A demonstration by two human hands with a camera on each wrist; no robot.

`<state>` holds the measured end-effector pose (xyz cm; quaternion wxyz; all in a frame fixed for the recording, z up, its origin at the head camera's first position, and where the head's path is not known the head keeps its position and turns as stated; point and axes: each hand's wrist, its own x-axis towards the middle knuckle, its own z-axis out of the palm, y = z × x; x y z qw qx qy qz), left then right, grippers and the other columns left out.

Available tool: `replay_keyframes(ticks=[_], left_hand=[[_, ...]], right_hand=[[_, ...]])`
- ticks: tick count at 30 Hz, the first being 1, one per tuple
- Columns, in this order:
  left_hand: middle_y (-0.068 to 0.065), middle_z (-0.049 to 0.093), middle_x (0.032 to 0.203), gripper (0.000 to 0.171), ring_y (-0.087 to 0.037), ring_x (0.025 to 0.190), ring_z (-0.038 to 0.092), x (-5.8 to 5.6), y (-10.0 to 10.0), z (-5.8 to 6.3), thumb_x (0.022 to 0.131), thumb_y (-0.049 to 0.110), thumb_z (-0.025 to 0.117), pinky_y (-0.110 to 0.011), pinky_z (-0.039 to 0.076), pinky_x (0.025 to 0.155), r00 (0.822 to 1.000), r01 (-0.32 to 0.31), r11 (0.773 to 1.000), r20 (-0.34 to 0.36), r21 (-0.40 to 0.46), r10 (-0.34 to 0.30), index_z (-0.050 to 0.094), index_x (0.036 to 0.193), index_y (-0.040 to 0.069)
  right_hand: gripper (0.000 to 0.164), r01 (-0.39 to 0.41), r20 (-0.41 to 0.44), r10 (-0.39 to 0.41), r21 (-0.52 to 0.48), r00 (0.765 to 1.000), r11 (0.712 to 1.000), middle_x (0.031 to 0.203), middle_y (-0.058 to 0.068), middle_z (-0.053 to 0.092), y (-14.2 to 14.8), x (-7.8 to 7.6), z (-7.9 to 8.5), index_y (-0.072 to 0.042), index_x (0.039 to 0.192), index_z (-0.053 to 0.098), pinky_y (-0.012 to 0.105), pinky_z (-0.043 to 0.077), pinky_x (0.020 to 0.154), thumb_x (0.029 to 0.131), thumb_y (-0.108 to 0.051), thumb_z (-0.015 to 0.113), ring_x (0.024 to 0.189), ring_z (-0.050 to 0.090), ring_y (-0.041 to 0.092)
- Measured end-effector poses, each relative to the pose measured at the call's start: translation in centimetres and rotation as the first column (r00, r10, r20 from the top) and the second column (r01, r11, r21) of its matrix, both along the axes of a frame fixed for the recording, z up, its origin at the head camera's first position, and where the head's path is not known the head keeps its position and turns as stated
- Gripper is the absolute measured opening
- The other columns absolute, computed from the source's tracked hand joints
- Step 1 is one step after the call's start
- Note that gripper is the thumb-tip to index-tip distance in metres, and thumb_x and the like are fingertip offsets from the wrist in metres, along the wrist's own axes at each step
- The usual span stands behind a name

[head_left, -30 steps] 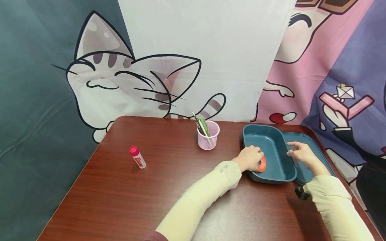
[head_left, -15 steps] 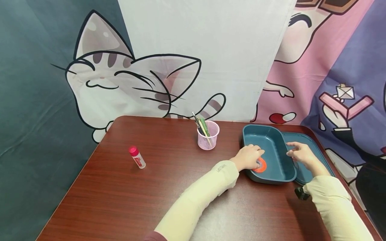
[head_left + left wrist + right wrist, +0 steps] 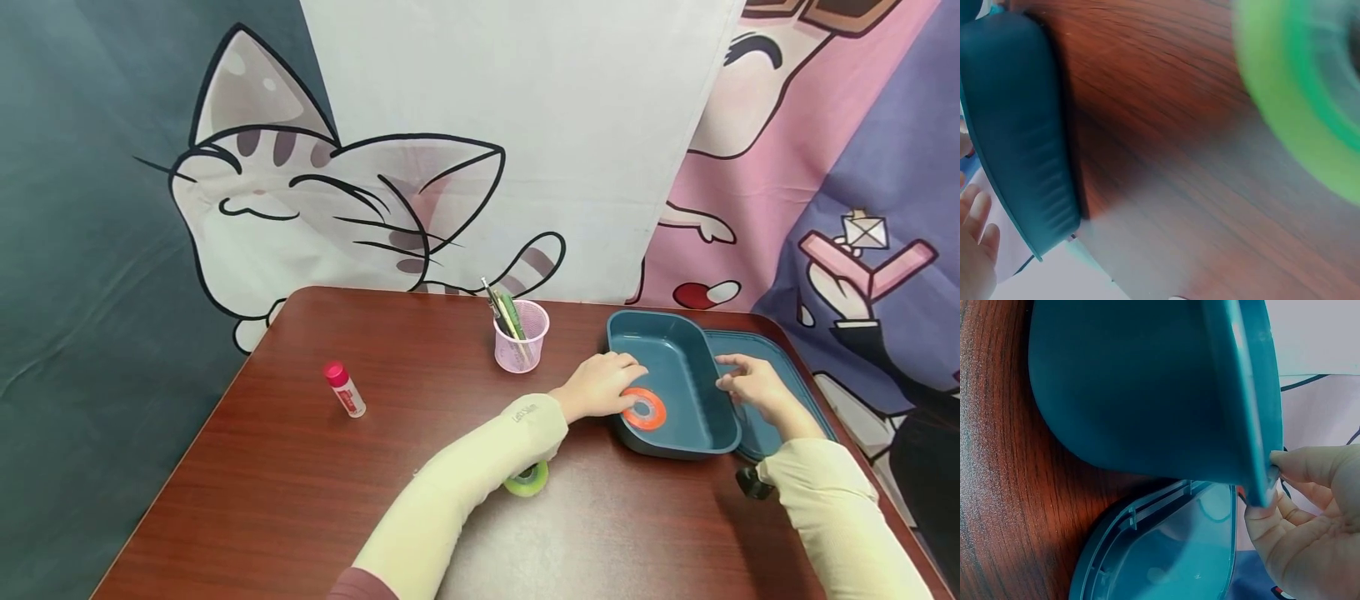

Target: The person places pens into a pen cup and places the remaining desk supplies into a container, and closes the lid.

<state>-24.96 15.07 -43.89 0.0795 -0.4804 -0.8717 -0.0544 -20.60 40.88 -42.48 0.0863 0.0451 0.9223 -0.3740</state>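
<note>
A teal plastic box (image 3: 693,417) stands on the right of the table. Flat inside its near left part lies an orange tape roll (image 3: 656,411). My left hand (image 3: 598,385) hangs over the box's left rim beside the roll, fingers loosely extended and holding nothing. Those loose fingers (image 3: 975,215) also show in the left wrist view. With thumb and fingers, my right hand (image 3: 1313,515) pinches the box's right rim. Partly under my left forearm, a green tape roll (image 3: 529,483) rests on the table, large and blurred in the left wrist view.
A teal lid (image 3: 761,435) lies at the box's right, partly hidden behind it. Near the back edge stands a pink mesh cup (image 3: 528,350) with pens. A red-capped glue stick (image 3: 347,392) is at the left. Printed curtains (image 3: 420,75) hang behind the table.
My left hand has let go of the orange tape roll and moved left, leaving it flat in the box. The green tape roll has come into sight. My right hand keeps its place.
</note>
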Motion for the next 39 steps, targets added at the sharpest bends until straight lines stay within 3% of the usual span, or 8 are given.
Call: replay_keyframes(ticks=[5, 13, 18, 27, 39], left_hand=[[0.004, 0.050, 0.121, 0.046, -0.009, 0.103, 0.050, 0.1, -1.7, -0.2, 0.083, 0.037, 0.053, -0.022, 0.040, 0.087, 1.000, 0.022, 0.999, -0.017, 0.042, -0.021, 0.048, 0.126, 0.021], [0.001, 0.047, 0.125, 0.056, -0.011, 0.108, 0.048, 0.0, -4.6, -0.6, 0.083, 0.041, 0.054, -0.024, 0.039, 0.091, 0.999, 0.002, 0.997, 0.051, 0.071, -0.005, 0.038, 0.133, 0.020], [0.000, 0.046, 0.125, 0.059, -0.013, 0.108, 0.048, 0.2, -6.5, -1.0, 0.081, 0.045, 0.055, -0.025, 0.039, 0.091, 0.995, 0.018, 0.996, 0.098, 0.084, -0.027, 0.039, 0.132, 0.019], [0.000, 0.042, 0.131, 0.073, -0.014, 0.114, 0.045, 0.8, -9.7, -1.9, 0.074, 0.054, 0.059, -0.027, 0.038, 0.093, 0.974, 0.058, 0.998, 0.216, 0.029, -0.063, 0.038, 0.133, 0.017], [0.000, 0.038, 0.137, 0.086, -0.016, 0.120, 0.042, 2.3, -13.2, -3.4, 0.068, 0.063, 0.059, -0.030, 0.035, 0.097, 0.957, 0.140, 0.987, 0.268, -0.082, -0.113, 0.034, 0.136, 0.016]], right_hand=[[0.052, -0.002, 0.001, 0.002, -0.001, 1.000, 1.000, 0.103, 0.035, 0.051, 0.0, 0.0, 0.1, 0.015, 0.127, 0.031, 0.041, 0.050, 0.069, 0.083, -0.003, 0.050, 0.079, 0.057, 0.020], [0.051, 0.004, 0.011, -0.004, 0.008, 1.000, 1.000, 0.100, 0.030, 0.053, 0.0, 0.0, -0.1, 0.015, 0.127, 0.031, 0.032, 0.049, 0.063, 0.082, -0.003, 0.050, 0.071, 0.053, 0.015], [0.052, 0.004, 0.015, -0.004, 0.005, 1.000, 1.000, 0.100, 0.030, 0.053, 0.2, -0.1, -0.1, 0.015, 0.127, 0.031, 0.032, 0.049, 0.063, 0.082, -0.004, 0.050, 0.069, 0.052, 0.014], [0.053, 0.001, 0.012, -0.001, 0.008, 1.000, 1.000, 0.104, 0.034, 0.051, 0.2, -0.1, -0.1, 0.014, 0.127, 0.031, 0.038, 0.050, 0.067, 0.082, -0.005, 0.050, 0.072, 0.053, 0.014], [0.052, 0.006, 0.017, -0.006, 0.012, 1.000, 1.000, 0.102, 0.033, 0.052, 0.1, 0.0, 0.0, 0.014, 0.127, 0.031, 0.032, 0.049, 0.064, 0.083, -0.005, 0.049, 0.070, 0.052, 0.013]])
